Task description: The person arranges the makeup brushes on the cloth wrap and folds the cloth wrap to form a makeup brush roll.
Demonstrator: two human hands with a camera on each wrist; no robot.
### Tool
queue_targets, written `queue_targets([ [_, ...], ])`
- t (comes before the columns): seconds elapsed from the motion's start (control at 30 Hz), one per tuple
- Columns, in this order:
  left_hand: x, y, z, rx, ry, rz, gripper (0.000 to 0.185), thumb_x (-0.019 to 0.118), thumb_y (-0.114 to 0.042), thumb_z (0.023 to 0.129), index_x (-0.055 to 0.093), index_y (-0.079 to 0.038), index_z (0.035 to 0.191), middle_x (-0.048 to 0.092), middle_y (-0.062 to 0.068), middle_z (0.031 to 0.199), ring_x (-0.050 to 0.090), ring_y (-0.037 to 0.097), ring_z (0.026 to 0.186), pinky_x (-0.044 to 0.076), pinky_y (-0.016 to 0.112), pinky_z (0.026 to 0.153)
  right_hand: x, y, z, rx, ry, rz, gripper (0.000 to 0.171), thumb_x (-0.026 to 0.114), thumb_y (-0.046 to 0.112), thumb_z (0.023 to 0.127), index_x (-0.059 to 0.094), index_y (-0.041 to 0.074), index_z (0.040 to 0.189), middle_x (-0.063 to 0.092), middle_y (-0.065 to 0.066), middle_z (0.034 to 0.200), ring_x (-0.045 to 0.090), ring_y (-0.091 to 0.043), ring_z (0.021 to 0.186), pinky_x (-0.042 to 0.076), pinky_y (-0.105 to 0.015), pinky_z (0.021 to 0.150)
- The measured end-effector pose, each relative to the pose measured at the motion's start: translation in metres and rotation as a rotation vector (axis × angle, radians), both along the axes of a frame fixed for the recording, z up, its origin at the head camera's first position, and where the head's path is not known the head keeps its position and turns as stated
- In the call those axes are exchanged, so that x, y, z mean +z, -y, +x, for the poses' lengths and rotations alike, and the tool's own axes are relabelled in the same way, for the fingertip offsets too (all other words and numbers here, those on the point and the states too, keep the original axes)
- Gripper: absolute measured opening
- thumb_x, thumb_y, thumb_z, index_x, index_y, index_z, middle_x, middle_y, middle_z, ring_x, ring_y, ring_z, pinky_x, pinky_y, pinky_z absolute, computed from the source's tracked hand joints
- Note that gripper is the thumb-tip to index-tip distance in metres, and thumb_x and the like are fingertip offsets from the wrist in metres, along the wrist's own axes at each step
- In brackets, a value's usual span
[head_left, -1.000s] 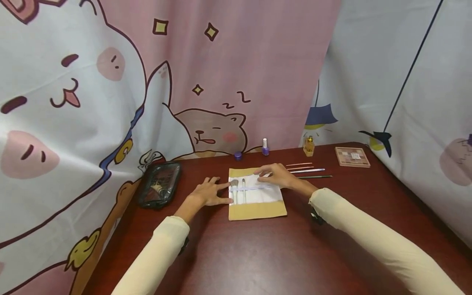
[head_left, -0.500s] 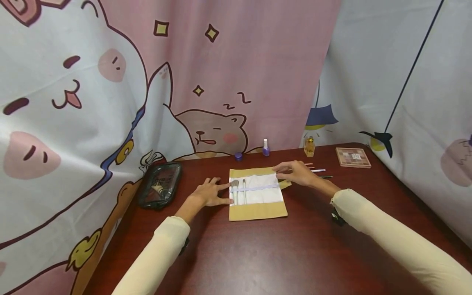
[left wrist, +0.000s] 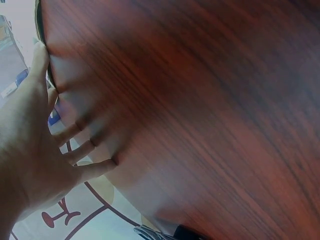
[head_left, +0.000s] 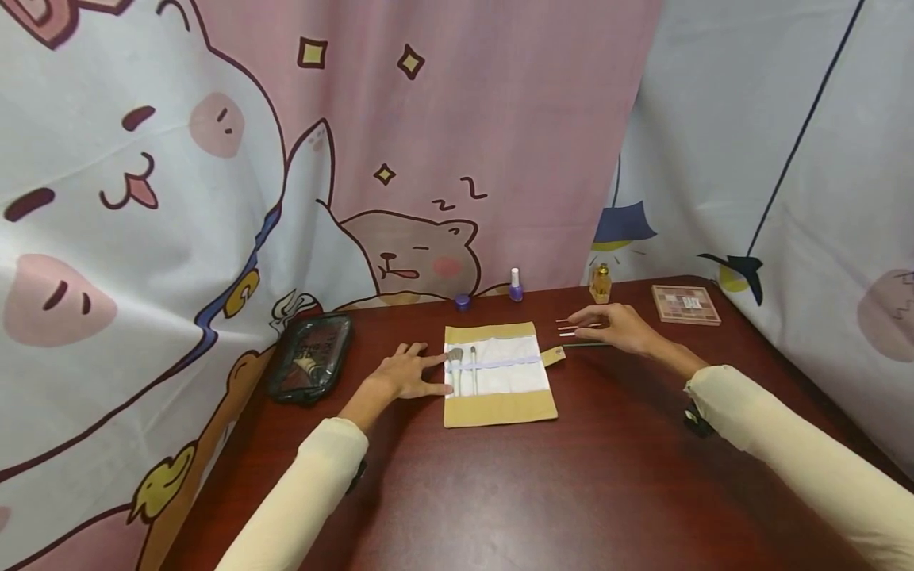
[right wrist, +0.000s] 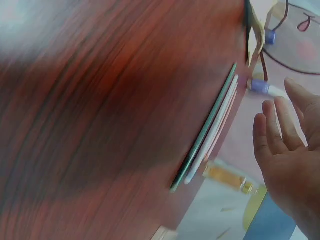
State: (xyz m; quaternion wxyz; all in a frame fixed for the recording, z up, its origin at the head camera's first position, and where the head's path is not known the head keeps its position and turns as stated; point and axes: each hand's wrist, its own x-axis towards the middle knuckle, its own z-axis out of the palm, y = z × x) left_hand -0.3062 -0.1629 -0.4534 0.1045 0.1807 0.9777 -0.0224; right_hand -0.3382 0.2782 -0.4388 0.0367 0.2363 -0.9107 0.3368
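Observation:
A tan fabric brush roll (head_left: 500, 410) lies unfolded, its white inside crossed by a lavender band. Two makeup brushes, one broad (head_left: 455, 369) and one slim (head_left: 474, 371), sit under the band at its left. My left hand (head_left: 405, 376) rests there with spread fingers, thumb and index fingertip at the roll's left edge. To the right, my right hand (head_left: 620, 328) hovers over several thin sticks, holding none. The right wrist view shows a green stick (right wrist: 205, 125), a white one (right wrist: 212, 132) and pink behind, apart from the relaxed fingers.
A clear black-edged pouch (head_left: 310, 358) lies at the left. Along the back stand a small purple jar (head_left: 462, 302), a purple nail polish bottle (head_left: 516, 287) and an amber perfume bottle (head_left: 601, 285). A makeup palette (head_left: 685, 304) lies at the back right. Printed curtains border the table.
My right hand has moved right, from above the roll's white inside, past its right edge, to over the sticks. A tan tab at that edge has come into view. My left hand stays put.

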Motion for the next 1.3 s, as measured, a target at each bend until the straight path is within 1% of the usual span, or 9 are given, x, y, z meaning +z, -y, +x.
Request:
queue_targets([
  [0.17, -0.001, 0.0, 0.0, -0.002, 0.001, -0.003, 0.088, 0.051, -0.087, 0.085, 0.035, -0.045, 0.16, 0.029, 0.011, 0.168, 0.031, 0.036, 0.149, 0.042, 0.06, 0.109, 0.004, -0.024, 0.004, -0.034, -0.002, 0.018, 0.032, 0.076, 0.021, 0.097, 0.074, 0.005, 0.125, 0.076, -0.014, 0.115, 0.072, -0.033, 0.104, 0.055, -0.031, 0.079],
  [0.4, -0.001, -0.001, 0.0, -0.006, 0.005, -0.009, 0.087, 0.051, -0.087, 0.085, 0.035, -0.045, 0.16, 0.029, 0.01, 0.168, 0.031, 0.036, 0.149, 0.042, 0.06, 0.109, 0.001, -0.055, 0.004, -0.029, -0.022, 0.012, 0.032, 0.076, 0.016, 0.097, 0.073, 0.0, 0.124, 0.075, -0.019, 0.117, 0.069, -0.038, 0.109, 0.053, -0.031, 0.079],
  [0.57, -0.001, -0.001, 0.0, -0.008, 0.008, -0.007, 0.087, 0.051, -0.086, 0.086, 0.035, -0.045, 0.161, 0.029, 0.01, 0.168, 0.03, 0.036, 0.149, 0.042, 0.06, 0.11, -0.006, -0.071, 0.003, -0.064, -0.072, 0.032, 0.03, 0.08, 0.014, 0.092, 0.076, 0.001, 0.118, 0.077, -0.017, 0.11, 0.07, -0.035, 0.1, 0.048, -0.023, 0.071],
  [0.7, 0.0, -0.002, 0.0, -0.014, 0.006, -0.015, 0.087, 0.051, -0.087, 0.086, 0.035, -0.045, 0.161, 0.029, 0.01, 0.168, 0.031, 0.036, 0.149, 0.042, 0.06, 0.109, -0.018, -0.084, 0.001, -0.083, -0.098, 0.056, 0.028, 0.083, 0.015, 0.09, 0.078, 0.002, 0.115, 0.077, -0.016, 0.109, 0.069, -0.033, 0.097, 0.048, -0.026, 0.072],
  [0.83, 0.0, -0.002, -0.001, -0.016, 0.008, -0.013, 0.088, 0.051, -0.087, 0.086, 0.034, -0.045, 0.161, 0.028, 0.01, 0.168, 0.031, 0.036, 0.149, 0.042, 0.061, 0.109, -0.027, -0.093, 0.0, -0.111, -0.064, 0.084, 0.026, 0.083, 0.015, 0.09, 0.079, 0.005, 0.113, 0.077, -0.016, 0.109, 0.065, -0.029, 0.095, 0.045, -0.029, 0.074],
  [1.0, -0.001, -0.001, -0.002, -0.013, 0.005, -0.016, 0.088, 0.05, -0.088, 0.085, 0.034, -0.045, 0.161, 0.029, 0.01, 0.168, 0.031, 0.036, 0.149, 0.042, 0.061, 0.109, -0.032, -0.096, -0.001, -0.134, -0.022, 0.116, 0.024, 0.083, 0.016, 0.09, 0.08, 0.006, 0.112, 0.077, -0.016, 0.111, 0.065, -0.03, 0.097, 0.043, -0.032, 0.077],
  [1.1, -0.001, 0.0, -0.003, -0.013, 0.001, -0.02, 0.088, 0.05, -0.088, 0.085, 0.034, -0.045, 0.161, 0.03, 0.01, 0.167, 0.031, 0.036, 0.149, 0.043, 0.06, 0.108, -0.034, -0.096, -0.003, -0.142, -0.015, 0.129, 0.024, 0.083, 0.016, 0.09, 0.08, 0.006, 0.112, 0.077, -0.016, 0.11, 0.066, -0.031, 0.099, 0.045, -0.035, 0.079],
  [1.2, 0.0, 0.0, -0.003, -0.009, 0.004, -0.019, 0.088, 0.05, -0.088, 0.085, 0.034, -0.046, 0.16, 0.03, 0.01, 0.167, 0.031, 0.036, 0.149, 0.043, 0.06, 0.108, -0.036, -0.096, -0.005, -0.128, -0.037, 0.148, 0.022, 0.083, 0.015, 0.089, 0.081, 0.006, 0.109, 0.078, -0.015, 0.108, 0.069, -0.033, 0.101, 0.05, -0.041, 0.081],
  [1.3, 0.0, 0.0, -0.003, -0.003, 0.005, -0.02, 0.088, 0.05, -0.088, 0.085, 0.035, -0.046, 0.16, 0.03, 0.01, 0.167, 0.031, 0.036, 0.149, 0.043, 0.06, 0.108, -0.038, -0.096, -0.008, -0.107, -0.067, 0.162, 0.016, 0.083, 0.013, 0.089, 0.083, 0.007, 0.103, 0.079, -0.013, 0.102, 0.072, -0.032, 0.097, 0.053, -0.043, 0.08],
])
